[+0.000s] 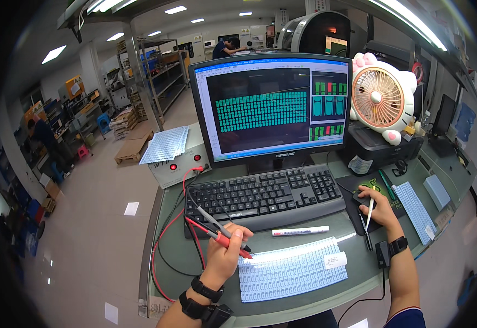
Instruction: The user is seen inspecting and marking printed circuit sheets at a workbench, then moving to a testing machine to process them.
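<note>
My left hand [225, 256] is closed round a red test probe [225, 239] and a grey-black test probe [210, 217]. Their tips point down at the upper left corner of a pale blue panel of small circuit boards [293, 276], laid flat on the bench. Whether the tips touch it I cannot tell. On the panel's right side sits a white label [335, 261]. My right hand [379, 208] is curled over a black mouse [362, 200], with a slim white pen-like stick [370, 210] between its fingers. Just above the panel lies a white marker [300, 231].
Behind the keyboard [266, 194] stands a monitor [260, 109] showing a green grid. A tester box [181, 164] carries stacked panels [164, 145]. Rightward are another panel [413, 210], a light blue block [437, 192], a printer [383, 150] and a fan [378, 95]. Red and black cables [153, 257] loop at left.
</note>
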Demonstrator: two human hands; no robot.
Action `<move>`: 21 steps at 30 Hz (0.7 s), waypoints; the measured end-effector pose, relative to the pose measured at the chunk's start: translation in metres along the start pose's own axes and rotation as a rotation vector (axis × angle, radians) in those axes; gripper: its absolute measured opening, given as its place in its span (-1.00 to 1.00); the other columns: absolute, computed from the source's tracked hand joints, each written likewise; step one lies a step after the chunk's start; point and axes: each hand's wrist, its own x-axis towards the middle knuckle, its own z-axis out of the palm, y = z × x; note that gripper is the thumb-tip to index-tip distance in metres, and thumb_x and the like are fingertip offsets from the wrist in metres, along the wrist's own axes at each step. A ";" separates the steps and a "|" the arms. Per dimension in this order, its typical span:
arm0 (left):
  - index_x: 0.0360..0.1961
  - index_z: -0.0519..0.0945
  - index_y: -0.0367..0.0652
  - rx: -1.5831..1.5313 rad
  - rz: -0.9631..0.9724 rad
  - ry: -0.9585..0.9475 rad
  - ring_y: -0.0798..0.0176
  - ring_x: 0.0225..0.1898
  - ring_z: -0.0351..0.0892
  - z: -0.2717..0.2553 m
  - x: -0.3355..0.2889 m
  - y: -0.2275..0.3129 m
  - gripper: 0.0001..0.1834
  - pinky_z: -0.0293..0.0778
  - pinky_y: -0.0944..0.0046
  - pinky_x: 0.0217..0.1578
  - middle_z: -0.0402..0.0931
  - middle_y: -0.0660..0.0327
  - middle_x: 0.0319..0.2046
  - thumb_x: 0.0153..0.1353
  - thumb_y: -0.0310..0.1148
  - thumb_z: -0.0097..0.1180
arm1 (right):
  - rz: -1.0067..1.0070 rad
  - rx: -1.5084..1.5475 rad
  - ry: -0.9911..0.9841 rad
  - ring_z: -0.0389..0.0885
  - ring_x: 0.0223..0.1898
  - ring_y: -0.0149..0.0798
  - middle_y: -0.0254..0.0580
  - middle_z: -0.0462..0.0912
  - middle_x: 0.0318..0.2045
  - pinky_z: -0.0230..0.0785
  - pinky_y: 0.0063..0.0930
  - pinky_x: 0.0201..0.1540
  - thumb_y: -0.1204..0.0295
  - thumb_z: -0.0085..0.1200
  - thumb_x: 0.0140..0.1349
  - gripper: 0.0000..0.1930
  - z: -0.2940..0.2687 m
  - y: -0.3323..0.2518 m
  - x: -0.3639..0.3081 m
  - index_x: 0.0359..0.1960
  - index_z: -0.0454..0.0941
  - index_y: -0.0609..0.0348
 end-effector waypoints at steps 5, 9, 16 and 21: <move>-0.42 0.61 -0.28 -0.006 0.005 0.004 0.23 -0.40 0.51 0.001 0.000 -0.001 -0.63 0.42 0.25 -0.32 0.53 0.13 -0.49 0.30 -0.32 -0.23 | 0.004 0.007 -0.001 0.48 0.14 -0.02 -0.05 0.53 0.11 0.25 -0.29 0.22 0.54 0.27 -0.10 -0.64 -0.001 -0.001 0.000 -0.19 0.55 0.20; -0.41 0.61 -0.29 -0.006 0.003 -0.012 0.30 -0.40 0.49 -0.001 0.000 -0.003 -0.61 0.41 0.30 -0.32 0.52 0.17 -0.46 0.32 -0.29 -0.23 | 0.013 0.002 -0.005 0.47 0.14 -0.02 -0.06 0.53 0.12 0.25 -0.29 0.22 0.54 0.27 -0.10 -0.64 -0.001 -0.003 0.000 -0.19 0.55 0.20; -0.41 0.61 -0.29 -0.004 -0.001 -0.021 0.37 -0.40 0.48 0.000 0.000 -0.002 -0.58 0.40 0.36 -0.33 0.51 0.20 -0.44 0.34 -0.25 -0.24 | 0.009 0.008 0.000 0.47 0.15 -0.02 -0.06 0.52 0.12 0.25 -0.28 0.22 0.54 0.27 -0.10 -0.64 -0.001 -0.003 -0.001 -0.19 0.55 0.20; -0.41 0.61 -0.29 -0.008 0.002 -0.017 0.37 -0.39 0.48 0.000 0.000 -0.002 -0.58 0.40 0.35 -0.33 0.51 0.19 -0.44 0.34 -0.25 -0.24 | 0.004 0.007 -0.001 0.47 0.14 -0.01 -0.05 0.53 0.11 0.26 -0.28 0.21 0.54 0.27 -0.10 -0.65 -0.001 -0.001 0.000 -0.19 0.55 0.20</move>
